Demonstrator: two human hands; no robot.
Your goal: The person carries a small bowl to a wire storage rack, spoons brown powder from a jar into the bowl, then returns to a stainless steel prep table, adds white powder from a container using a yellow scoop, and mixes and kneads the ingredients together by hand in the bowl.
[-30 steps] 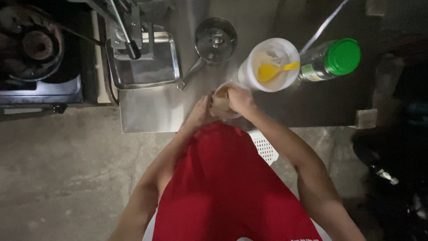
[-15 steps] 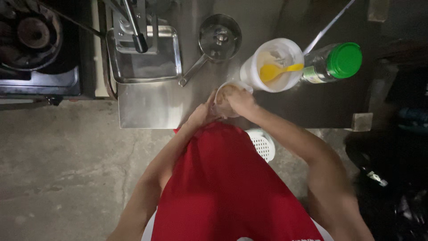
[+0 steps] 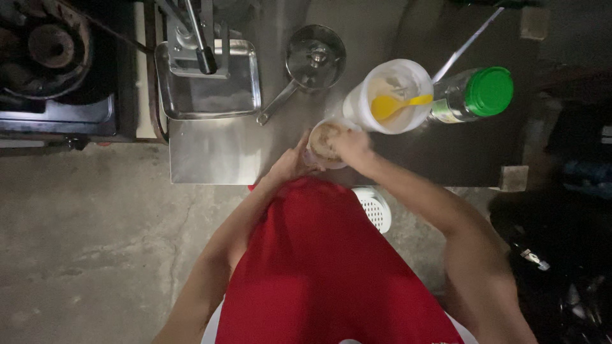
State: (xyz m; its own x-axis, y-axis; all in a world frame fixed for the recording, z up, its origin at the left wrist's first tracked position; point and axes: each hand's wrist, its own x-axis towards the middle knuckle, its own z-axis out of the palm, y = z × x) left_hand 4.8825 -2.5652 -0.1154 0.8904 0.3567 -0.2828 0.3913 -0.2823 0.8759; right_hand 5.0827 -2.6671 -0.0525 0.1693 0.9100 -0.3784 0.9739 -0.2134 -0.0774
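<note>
Not much has shifted since half a second ago: both hands are still on the small clear cup, and the view has just drifted a bit so the cup sits lower on the counter. Left hand has its fingers wrapped round the cup's side, gripping it. Right hand is over the rim with fingers curled on it; can't tell how firmly.

The cup stands near the front edge of the steel counter. Just behind it, nearly touching, is a white tub with a yellow spoon in it, then a green-capped bottle lying on its side. A small saucepan and a metal tray sit to the left, with bare steel in front of the tray. Gas burner off to the far left, a white perforated stool under the counter, concrete floor, and it's pretty dim.
</note>
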